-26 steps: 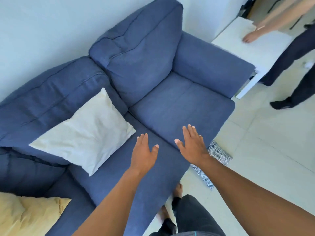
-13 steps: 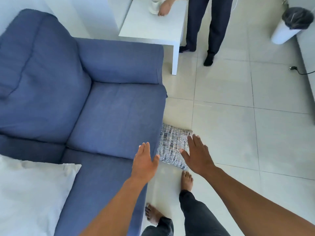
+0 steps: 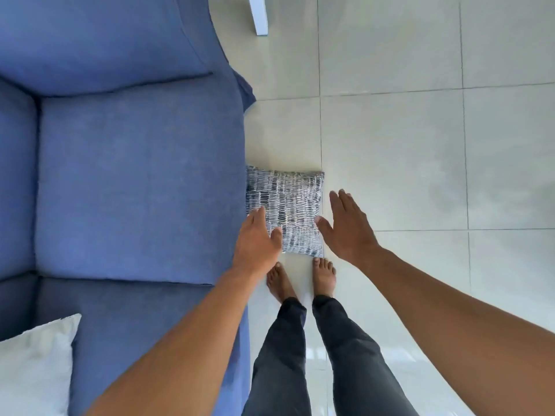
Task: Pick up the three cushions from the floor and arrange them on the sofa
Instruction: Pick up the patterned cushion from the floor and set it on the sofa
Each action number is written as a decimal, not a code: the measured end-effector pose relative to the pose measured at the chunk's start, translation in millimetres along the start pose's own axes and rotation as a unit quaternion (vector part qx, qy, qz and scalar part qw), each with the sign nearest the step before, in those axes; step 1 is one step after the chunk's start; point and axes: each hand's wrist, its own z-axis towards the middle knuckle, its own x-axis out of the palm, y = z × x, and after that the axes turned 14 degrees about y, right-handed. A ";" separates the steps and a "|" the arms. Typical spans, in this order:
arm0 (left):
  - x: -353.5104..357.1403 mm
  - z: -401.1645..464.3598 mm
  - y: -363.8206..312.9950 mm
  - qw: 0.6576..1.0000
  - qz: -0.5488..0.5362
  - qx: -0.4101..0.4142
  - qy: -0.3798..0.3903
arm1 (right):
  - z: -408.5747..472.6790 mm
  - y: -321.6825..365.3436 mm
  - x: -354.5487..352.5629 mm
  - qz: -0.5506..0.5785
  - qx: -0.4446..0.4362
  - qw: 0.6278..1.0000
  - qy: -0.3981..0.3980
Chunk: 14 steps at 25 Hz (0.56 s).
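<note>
Cushion (image 3: pixel 288 211) with a black-and-white woven pattern lies flat on the pale tiled floor (image 3: pixel 405 151), its left edge against the front of the blue sofa (image 3: pixel 135 181). Both hands reach down over it with fingers spread and holding nothing: the left hand (image 3: pixel 256 244) above its near left corner, the right hand (image 3: pixel 345 226) just past its right edge. Bare feet (image 3: pixel 322 276) stand right behind the cushion. A white cushion (image 3: pixel 33 364) rests on the sofa seat at lower left.
</note>
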 end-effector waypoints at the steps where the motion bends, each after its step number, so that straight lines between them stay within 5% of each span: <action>1: 2.4 21.8 4.9 1.000 0.002 -0.001 0.004 | 21.8 -5.9 6.0 0.012 0.003 1.000 -0.005; 8: 57.1 213.0 66.5 0.996 -0.052 -0.067 -0.023 | 207.3 -67.5 89.8 0.096 0.027 0.995 0.021; 14: 97.2 342.1 119.0 0.937 -0.211 -0.209 -0.183 | 325.9 -123.0 156.6 0.224 0.084 0.971 0.026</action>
